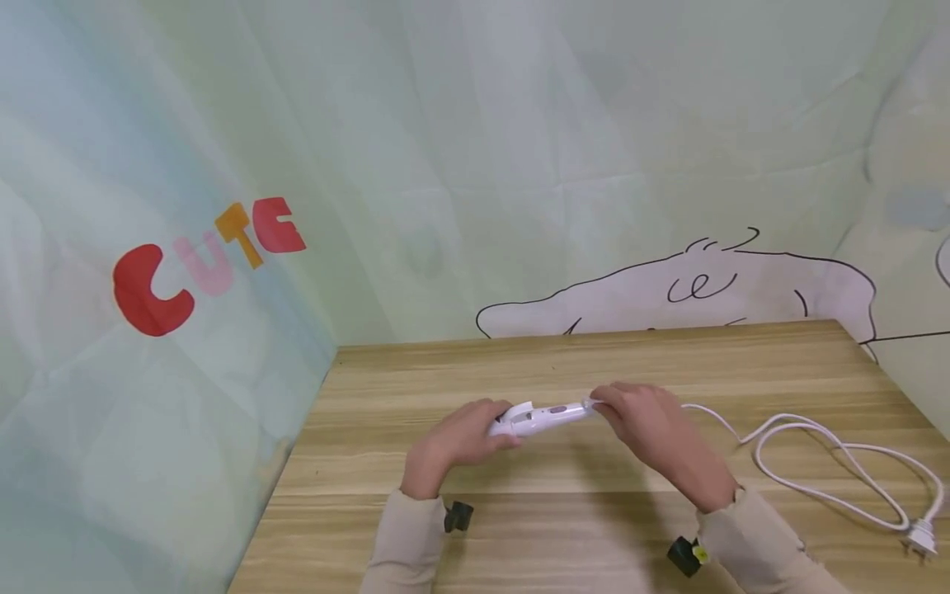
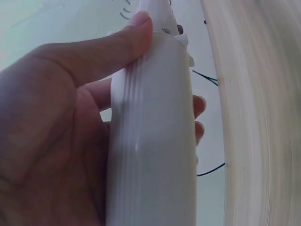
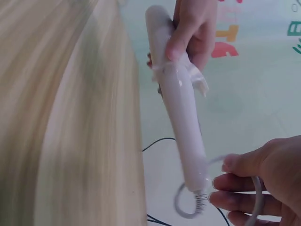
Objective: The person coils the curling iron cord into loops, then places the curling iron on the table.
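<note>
A white curling iron [image 1: 552, 417] is held over the table, lying roughly crosswise. My left hand [image 1: 462, 432] grips its barrel end, thumb along the ribbed white surface [image 2: 150, 127] and fingertips coming round the far side. The clamp lever [image 3: 199, 81] sticks out near that thumb. At the handle's tail, my right hand [image 1: 656, 427] pinches the white power cord [image 3: 258, 200] between thumb and fingers. A small loop of cord hangs beside the coiled strain relief [image 3: 200, 202] there.
On the right of the wooden table [image 1: 371, 511], the rest of the cord lies in loose loops and ends in a two-pin plug [image 1: 922, 538] near the edge. A printed cloth backdrop [image 1: 445, 181] with coloured letters stands behind and to the left.
</note>
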{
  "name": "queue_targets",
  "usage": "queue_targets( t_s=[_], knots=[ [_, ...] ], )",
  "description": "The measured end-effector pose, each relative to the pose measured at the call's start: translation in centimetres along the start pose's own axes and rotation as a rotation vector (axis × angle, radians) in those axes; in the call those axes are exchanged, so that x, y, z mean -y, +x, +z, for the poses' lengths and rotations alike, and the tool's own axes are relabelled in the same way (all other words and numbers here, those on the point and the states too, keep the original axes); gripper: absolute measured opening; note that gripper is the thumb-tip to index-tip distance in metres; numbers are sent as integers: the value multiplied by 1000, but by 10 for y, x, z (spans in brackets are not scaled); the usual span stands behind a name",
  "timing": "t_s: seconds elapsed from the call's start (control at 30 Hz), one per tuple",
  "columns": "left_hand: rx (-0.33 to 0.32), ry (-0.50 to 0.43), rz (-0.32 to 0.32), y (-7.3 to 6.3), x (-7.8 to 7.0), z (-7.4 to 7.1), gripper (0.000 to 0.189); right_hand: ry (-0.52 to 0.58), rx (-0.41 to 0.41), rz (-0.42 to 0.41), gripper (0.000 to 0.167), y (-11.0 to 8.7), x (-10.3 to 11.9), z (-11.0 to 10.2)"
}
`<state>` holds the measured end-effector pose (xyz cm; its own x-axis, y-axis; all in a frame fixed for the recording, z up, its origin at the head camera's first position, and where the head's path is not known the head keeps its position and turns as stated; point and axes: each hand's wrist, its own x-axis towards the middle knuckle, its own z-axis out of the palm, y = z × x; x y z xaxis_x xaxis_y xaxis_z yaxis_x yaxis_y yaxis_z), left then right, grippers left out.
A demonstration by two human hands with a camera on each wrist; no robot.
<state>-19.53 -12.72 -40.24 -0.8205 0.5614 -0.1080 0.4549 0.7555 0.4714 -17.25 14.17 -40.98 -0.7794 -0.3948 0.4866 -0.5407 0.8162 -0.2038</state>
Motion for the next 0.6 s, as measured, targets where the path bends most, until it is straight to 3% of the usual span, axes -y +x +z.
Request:
queue_targets(
  t_s=[0.13,0.33,0.47,0.6],
  knots=[
    [-19,-29,2,1,6,-4,37,104,32,116,14,-8,8,4],
    [-34,-55,46,2,13,-11,32,320,164,262,20,-21,10,11],
    [-31,-55,68,1,14,-14,30,421,206,243,17,-31,3,20],
    [-30,-62,91,0,12,-14,32,470,199,147,16,-39,-11,34]
  ],
)
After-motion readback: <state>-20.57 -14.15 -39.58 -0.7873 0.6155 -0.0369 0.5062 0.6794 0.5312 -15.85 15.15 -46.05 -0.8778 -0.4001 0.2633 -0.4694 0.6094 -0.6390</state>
